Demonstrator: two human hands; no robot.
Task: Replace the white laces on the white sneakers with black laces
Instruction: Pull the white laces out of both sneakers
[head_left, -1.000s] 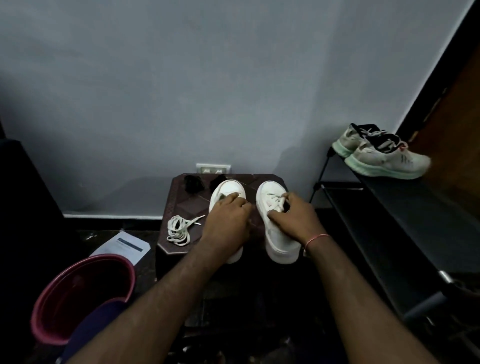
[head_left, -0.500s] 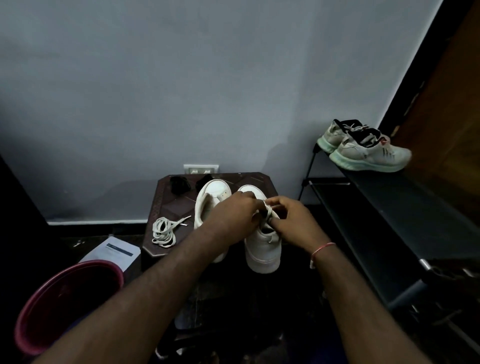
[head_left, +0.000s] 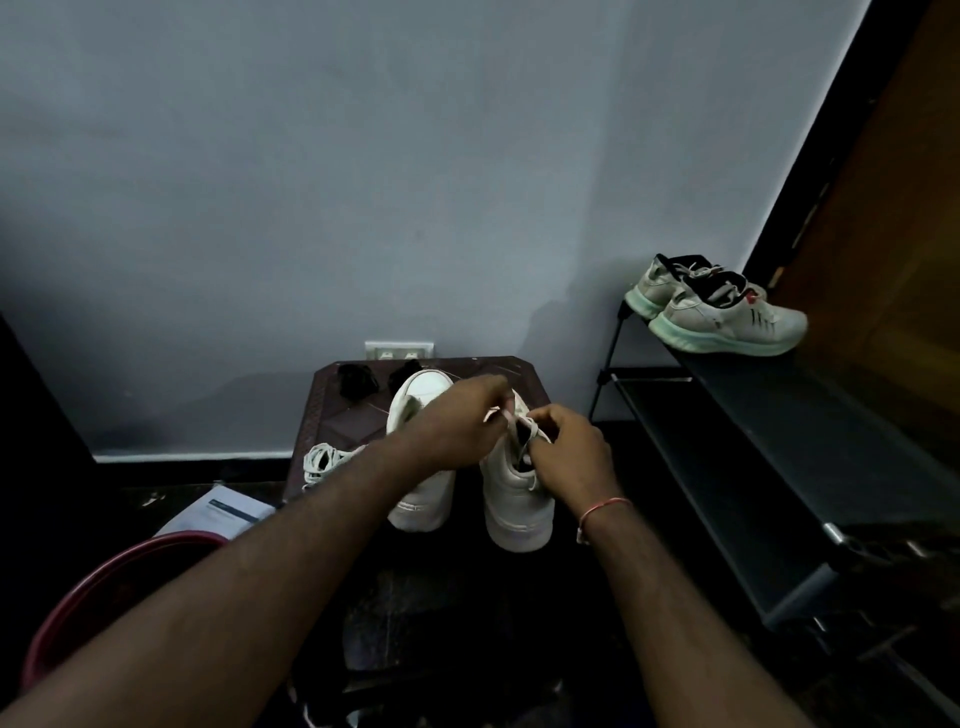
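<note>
Pulling the white lace (head_left: 497, 414) out of the right-hand sneaker (head_left: 514, 506) looks like the step you are in. Your left hand (head_left: 457, 434) pinches a free stretch of it just above the shoe, and your right hand (head_left: 569, 449) has its fingers curled round a loop of the same lace at the tongue. That leaves neither hand steadying the shoe itself, which is the main risk. Both this shoe and the left-hand sneaker (head_left: 422, 389) stand toes-away on the small dark table (head_left: 337, 421), and their heels appear to reach past its near edge. If the lace tip snags in an eyelet and you tug, the shoe could tip or slide towards you and drop to the floor. Draw the lace out one crossing at a time instead of yanking. Your left forearm crosses over the left-hand sneaker, so a wide pull to the left could nudge that one off too. The coil of white lace (head_left: 324, 460) sits at the table's left edge, above the paper (head_left: 223, 512) and the red tub (head_left: 104, 577), and a brush of your arm could send it over. The black laces (head_left: 356, 379) lie at the far side, just beyond the toes, so pushing a shoe away from you could shove them off. The light is dim, so an eyelet is easy to miss.
</note>
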